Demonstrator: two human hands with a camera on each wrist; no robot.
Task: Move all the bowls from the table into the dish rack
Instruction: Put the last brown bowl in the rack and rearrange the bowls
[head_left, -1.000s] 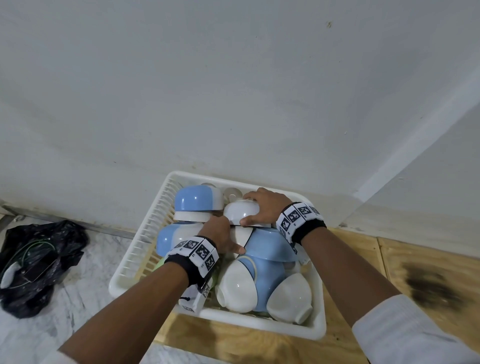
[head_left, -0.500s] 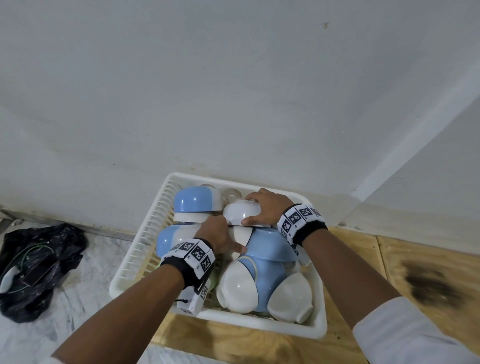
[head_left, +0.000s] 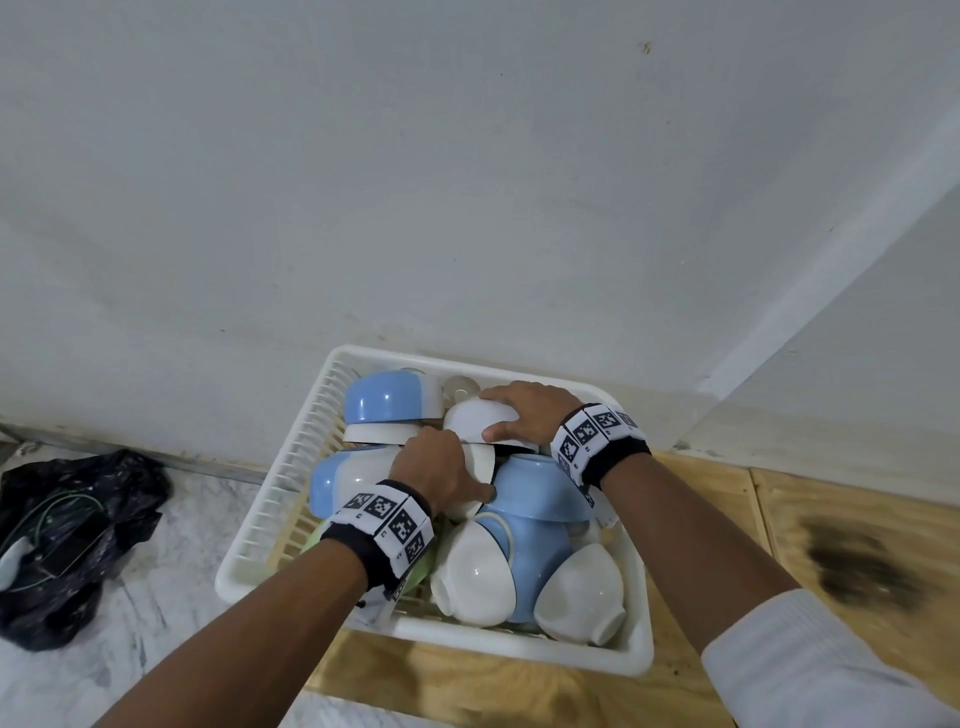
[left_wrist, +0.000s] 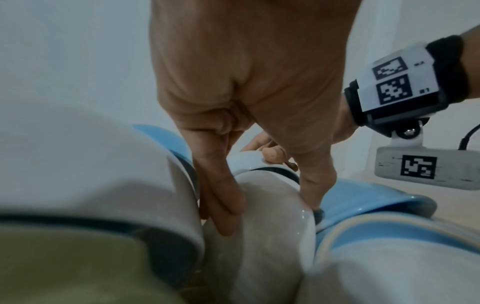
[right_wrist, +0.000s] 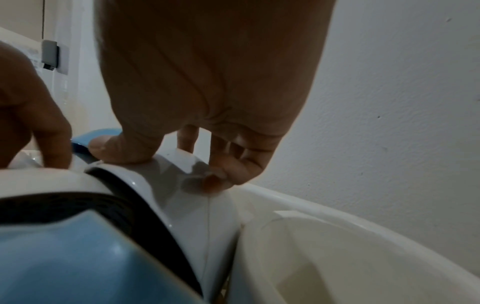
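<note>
Bowls fill the white rack (head_left: 270, 499), which sits against the wall (head_left: 467, 182) on a wooden top (head_left: 810, 519). The right hand (head_left: 524, 410) lies over an upturned white bowl (head_left: 480, 418) at the back of the rack, thumb on its near side and fingers curled over its far side, gripping it. Just below, the left hand (head_left: 439, 470) clamps a second white bowl (left_wrist: 270, 226) standing on edge (fingers on one face, thumb on the other, as the left wrist view shows), wedged between blue bowls (head_left: 540, 488). More white bowls (head_left: 475, 577) lie at the front. A black bag (head_left: 72, 535) lies well left on the marble floor.
</note>
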